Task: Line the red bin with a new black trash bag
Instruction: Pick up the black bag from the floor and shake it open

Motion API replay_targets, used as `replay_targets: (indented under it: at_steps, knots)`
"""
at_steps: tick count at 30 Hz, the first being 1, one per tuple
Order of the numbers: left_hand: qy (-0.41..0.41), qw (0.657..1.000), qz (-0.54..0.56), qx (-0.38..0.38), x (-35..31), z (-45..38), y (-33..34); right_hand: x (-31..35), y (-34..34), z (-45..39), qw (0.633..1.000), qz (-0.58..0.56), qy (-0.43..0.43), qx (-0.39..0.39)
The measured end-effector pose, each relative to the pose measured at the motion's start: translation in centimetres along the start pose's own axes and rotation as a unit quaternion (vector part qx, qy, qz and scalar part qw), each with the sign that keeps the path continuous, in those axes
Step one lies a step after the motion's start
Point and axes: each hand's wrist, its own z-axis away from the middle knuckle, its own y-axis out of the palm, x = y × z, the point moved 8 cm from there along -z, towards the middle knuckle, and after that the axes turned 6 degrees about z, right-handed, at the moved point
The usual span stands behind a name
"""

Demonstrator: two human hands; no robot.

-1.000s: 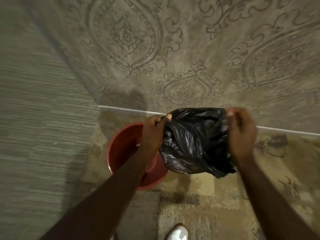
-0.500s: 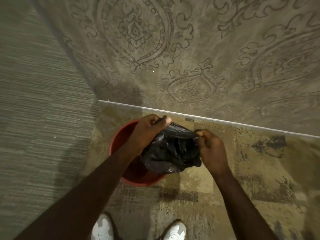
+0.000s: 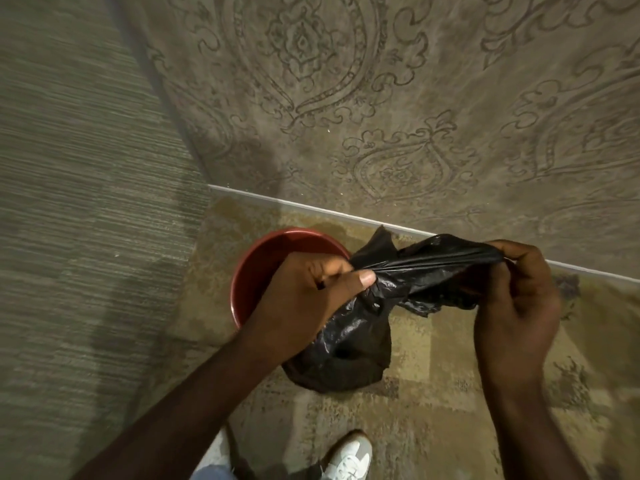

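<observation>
Above bin [image 3: 249, 271] on floor, we see both hands, left [image 3: 304, 306] and right [image 3: 516, 299], grip closed on bag [image 3: 408, 271], stretching it.

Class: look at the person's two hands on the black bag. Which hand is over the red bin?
The left hand. It grips the black trash bag directly above the red bin, while the right hand pulls the bag's edge out over the floor, clear of the bin.
</observation>
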Motion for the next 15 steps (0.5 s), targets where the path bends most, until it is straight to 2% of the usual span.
replay_targets:
  at_steps: [1,2,4,5,6,8,10,12,15]
  knots:
    - [-0.005,1.000,0.012,0.007,-1.0,0.0,-0.5,0.6,-0.2,0.1,1.000,-0.009,-0.012,-0.009]
    - [-0.006,0.999,0.020,0.046,-2.0,0.2,-0.7,1.2,-0.3,0.1,0.999,-0.014,-0.033,-0.015]
    - [-0.020,0.980,0.007,0.196,-4.0,1.2,0.0,2.5,-0.5,-0.1,0.996,-0.014,-0.089,-0.025]
    - [-0.043,0.963,-0.031,0.266,-4.2,2.0,0.3,3.0,-0.7,-0.2,0.993,-0.004,-0.115,-0.030]
    - [-0.049,0.948,-0.097,0.301,-4.1,2.6,0.1,3.2,-1.0,-0.4,0.989,0.023,-0.140,-0.037]
    - [-0.013,0.932,-0.243,0.268,-3.8,2.7,-1.4,3.2,-1.4,-0.7,0.973,0.116,-0.194,-0.052]
    - [0.020,0.935,-0.303,0.185,-3.7,2.0,-3.8,2.5,-1.5,-1.3,0.956,0.200,-0.207,-0.062]
    - [0.006,0.953,-0.282,0.106,-2.8,1.2,-6.8,1.1,-1.6,-2.3,0.963,0.218,-0.151,-0.057]
    - [-0.014,0.963,-0.269,-0.007,-1.5,0.2,-11.0,-2.1,-1.0,-4.1,0.995,0.095,-0.007,-0.006]
